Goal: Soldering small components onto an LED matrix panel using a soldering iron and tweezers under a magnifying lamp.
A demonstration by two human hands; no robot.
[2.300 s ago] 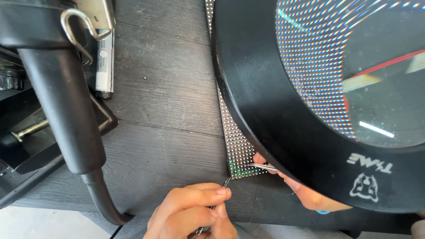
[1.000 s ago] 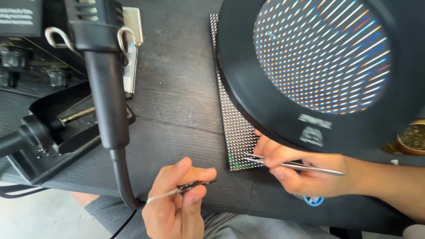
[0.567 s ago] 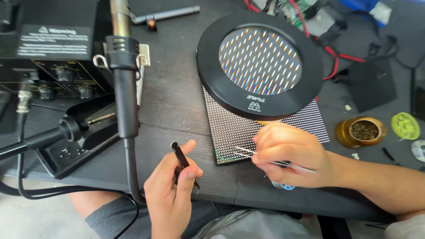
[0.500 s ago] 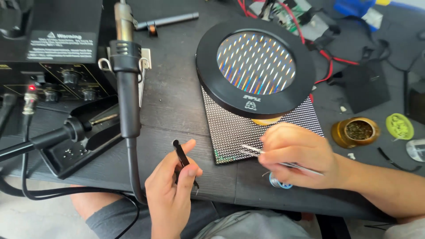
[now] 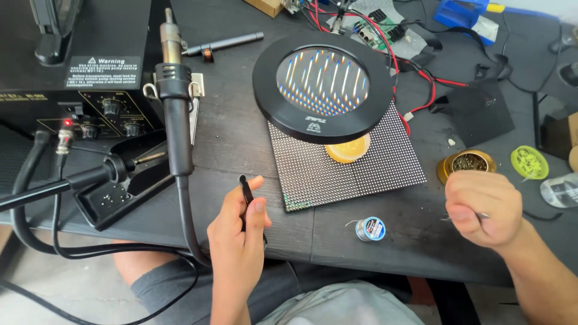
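Head view: magnifier (image 5: 322, 84) hangs over the LED panel (image 5: 343, 171), solder spool (image 5: 369, 229) near it. Left hand (image 5: 238, 232) pinches a black tool (image 5: 247, 195) upright; right hand (image 5: 481, 207), far right, clenches tweezers (image 5: 483, 215).

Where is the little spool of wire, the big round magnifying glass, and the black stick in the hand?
spool of wire (image 5: 369, 229), head view, on its blue and white top face.
magnifying glass (image 5: 323, 81), head view, middle of the lens.
black stick (image 5: 246, 191), head view, on the tip above the left hand (image 5: 238, 232).
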